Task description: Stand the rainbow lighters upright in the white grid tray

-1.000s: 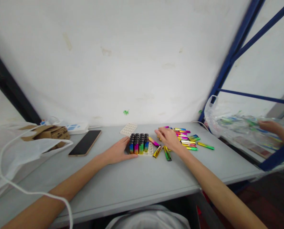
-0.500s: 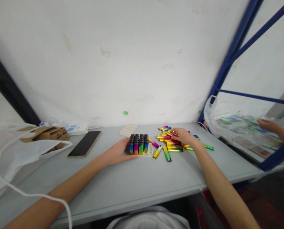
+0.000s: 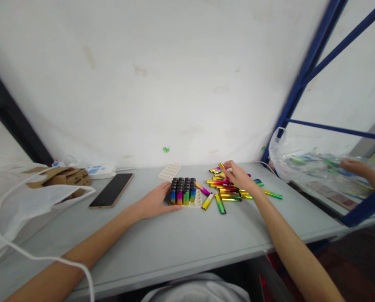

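My left hand (image 3: 156, 202) curls round the left side of a white holed tray (image 3: 199, 201), its thumb along the front. Rows of colourful lighters (image 3: 183, 193) with black tops stand upright in that tray, while holes at its right side show bare. In my right hand (image 3: 238, 176), thumb and fingers pinch a gold-yellow lighter (image 3: 221, 166), raised slightly over a loose pile of shiny lighters (image 3: 229, 193). Between the pile and the tray lie a yellow lighter (image 3: 208, 201), a green one (image 3: 220, 204) and a pink-yellow one (image 3: 203, 188).
A second white holed tray (image 3: 169, 172) lies near the wall. On the left are a phone (image 3: 111, 191), a torn cardboard box (image 3: 67, 178) and a white plastic bag (image 3: 26, 209). Beyond the blue frame (image 3: 296, 94), another person's hand (image 3: 355, 165) is over plastic-wrapped items.
My right hand has lifted a little from the pile, and a gold-yellow lighter now shows in its fingers. My left hand stays at the tray.
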The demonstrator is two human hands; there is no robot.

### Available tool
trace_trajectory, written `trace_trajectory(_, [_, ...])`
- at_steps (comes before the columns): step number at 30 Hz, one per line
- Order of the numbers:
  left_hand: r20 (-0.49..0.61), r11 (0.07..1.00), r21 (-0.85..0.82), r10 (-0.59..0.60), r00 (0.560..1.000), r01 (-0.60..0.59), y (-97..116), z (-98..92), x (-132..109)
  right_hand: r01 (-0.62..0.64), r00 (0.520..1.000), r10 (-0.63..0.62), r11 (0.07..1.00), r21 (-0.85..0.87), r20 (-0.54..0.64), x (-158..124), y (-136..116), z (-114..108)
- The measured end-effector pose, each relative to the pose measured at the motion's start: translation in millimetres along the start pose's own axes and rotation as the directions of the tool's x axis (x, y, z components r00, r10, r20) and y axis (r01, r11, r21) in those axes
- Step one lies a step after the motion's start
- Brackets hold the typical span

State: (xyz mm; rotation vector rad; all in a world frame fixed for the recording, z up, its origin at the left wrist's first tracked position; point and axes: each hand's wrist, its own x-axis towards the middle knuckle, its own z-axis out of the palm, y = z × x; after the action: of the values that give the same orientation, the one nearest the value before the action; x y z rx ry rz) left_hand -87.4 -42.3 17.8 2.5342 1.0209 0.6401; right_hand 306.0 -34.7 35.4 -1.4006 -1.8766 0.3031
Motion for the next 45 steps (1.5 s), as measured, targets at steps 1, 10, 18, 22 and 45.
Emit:
trace_trajectory(1, [0.000, 1.000, 0.001, 0.000, 1.000, 0.000, 0.1, -0.2, 0.1, -0.012, 1.000, 0.011, 0.998, 0.055, 0.026, -1.1, -4.6, 0.5])
trace_trajectory(10, [0.039, 1.000, 0.028, -0.008, 0.999, 0.007, -1.5, -0.4, -0.5, -0.061, 0.998, 0.049, 0.938, 0.341, 0.043, -2.1, -37.0, 28.2])
trace_trajectory(18, [0.035, 0.999, 0.035, 0.016, 0.999, -0.017, -7.0, 2.0, -0.8, -0.055, 0.984, -0.044, 0.846, 0.530, 0.173, -10.5, -61.1, 59.8])
trace_trajectory(22, [0.046, 0.999, 0.038, 0.015, 0.999, -0.017, -5.9, 1.4, -0.7, -0.101, 0.966, -0.086, 0.740, 0.665, 0.242, -15.0, -73.8, 68.4])
trace_trajectory(45, [0.027, 0.999, 0.029, 0.030, 0.999, -0.031, -2.3, 0.2, -1.1, -0.088, 0.994, 0.101, 0.963, 0.256, -0.038, -18.9, -82.1, 82.5])
